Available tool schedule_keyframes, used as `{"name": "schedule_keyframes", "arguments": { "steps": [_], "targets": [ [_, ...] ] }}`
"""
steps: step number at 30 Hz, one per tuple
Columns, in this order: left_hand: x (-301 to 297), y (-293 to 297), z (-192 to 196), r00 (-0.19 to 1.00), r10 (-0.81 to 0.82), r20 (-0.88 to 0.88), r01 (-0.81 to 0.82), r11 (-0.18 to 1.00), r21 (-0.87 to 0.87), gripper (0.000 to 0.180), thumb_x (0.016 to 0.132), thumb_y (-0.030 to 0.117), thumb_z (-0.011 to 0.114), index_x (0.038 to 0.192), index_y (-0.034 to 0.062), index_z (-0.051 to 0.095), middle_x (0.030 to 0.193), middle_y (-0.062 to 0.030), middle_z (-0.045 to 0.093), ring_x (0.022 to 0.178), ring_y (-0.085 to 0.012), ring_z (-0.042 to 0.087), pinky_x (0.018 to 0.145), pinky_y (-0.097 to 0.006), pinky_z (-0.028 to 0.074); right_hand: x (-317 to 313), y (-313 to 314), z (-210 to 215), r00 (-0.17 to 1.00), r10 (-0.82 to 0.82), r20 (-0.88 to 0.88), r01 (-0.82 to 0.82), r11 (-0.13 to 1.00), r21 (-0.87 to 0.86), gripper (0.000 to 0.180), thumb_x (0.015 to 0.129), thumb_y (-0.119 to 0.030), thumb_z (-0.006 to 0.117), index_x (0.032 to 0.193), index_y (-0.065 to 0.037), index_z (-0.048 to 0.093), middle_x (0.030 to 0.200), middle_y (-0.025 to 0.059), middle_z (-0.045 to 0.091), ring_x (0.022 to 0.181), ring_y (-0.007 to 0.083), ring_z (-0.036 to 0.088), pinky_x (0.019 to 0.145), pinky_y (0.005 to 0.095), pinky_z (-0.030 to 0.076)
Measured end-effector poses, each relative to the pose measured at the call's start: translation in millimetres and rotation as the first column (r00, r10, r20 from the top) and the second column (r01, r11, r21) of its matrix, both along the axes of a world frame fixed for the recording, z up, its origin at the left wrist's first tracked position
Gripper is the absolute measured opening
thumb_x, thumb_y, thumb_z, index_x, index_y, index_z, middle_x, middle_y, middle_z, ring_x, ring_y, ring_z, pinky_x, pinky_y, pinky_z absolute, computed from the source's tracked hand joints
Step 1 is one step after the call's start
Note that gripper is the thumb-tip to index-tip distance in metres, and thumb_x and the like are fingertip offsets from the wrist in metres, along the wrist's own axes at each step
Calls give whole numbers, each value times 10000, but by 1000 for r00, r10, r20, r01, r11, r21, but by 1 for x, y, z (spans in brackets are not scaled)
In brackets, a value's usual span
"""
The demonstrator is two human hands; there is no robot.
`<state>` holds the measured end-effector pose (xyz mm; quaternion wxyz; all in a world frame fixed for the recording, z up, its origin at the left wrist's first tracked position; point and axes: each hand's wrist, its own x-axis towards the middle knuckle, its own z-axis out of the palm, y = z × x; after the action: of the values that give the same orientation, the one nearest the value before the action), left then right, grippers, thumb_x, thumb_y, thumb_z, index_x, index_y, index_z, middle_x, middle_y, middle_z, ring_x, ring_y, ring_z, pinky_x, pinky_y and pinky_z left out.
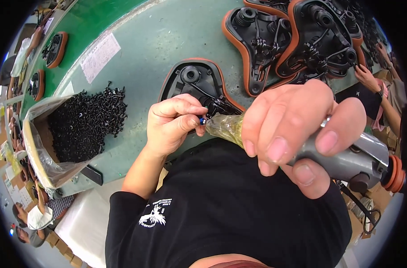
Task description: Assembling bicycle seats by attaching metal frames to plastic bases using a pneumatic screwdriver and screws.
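My right hand (297, 129) grips a grey pneumatic screwdriver (351, 161) with a yellowish, tape-wrapped nose (225, 127) that points left. My left hand (174, 123) pinches a small dark screw (202, 120) at the tool's tip. Just beyond the hands an upturned bicycle saddle (196, 82) with a black underside and orange-brown rim lies on the green bench (158, 40). My black shirt fills the lower part of the view.
A heap of black screws (89, 120) spills from a plastic-lined carton (38, 152) at the left. More upturned saddles (297, 40) are stacked at the far right, where another person's hand (366, 78) rests. A paper sheet (99, 56) lies on the bench. Other workers sit along the left.
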<state>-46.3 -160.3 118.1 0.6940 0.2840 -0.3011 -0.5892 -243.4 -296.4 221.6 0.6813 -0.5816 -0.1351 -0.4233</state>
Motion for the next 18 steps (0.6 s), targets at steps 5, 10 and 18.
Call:
{"name": "schedule_keyframes", "arguments": {
  "steps": [5,10,18],
  "targets": [
    [7,-2,1,999,-30,44,28,999,34,154,921,-16,775,1064,-71,759,1042,-163,700,762,-212,720,669,-307,601,0,-2,-2,1000,-11,-10,11,1000,-4,411,946,-22,647,1303,-124,471,1137,130,641,729,172,686,694,375,594],
    [8,-2,0,998,-13,69,11,999,40,154,906,-19,789,1050,-69,762,1024,-151,705,753,-206,722,650,-297,589,2,1,1,999,-24,-42,24,1000,-12,422,918,14,634,1281,-126,469,1131,131,642,732,175,689,697,379,597],
    [13,-3,8,994,-90,-57,101,967,232,226,965,129,771,1088,-60,754,1081,-168,728,821,-218,736,719,-340,599,3,-5,4,995,-14,-96,1,991,-133,428,915,15,645,1286,-116,478,1130,139,640,734,180,688,695,386,593]
  ]
}}
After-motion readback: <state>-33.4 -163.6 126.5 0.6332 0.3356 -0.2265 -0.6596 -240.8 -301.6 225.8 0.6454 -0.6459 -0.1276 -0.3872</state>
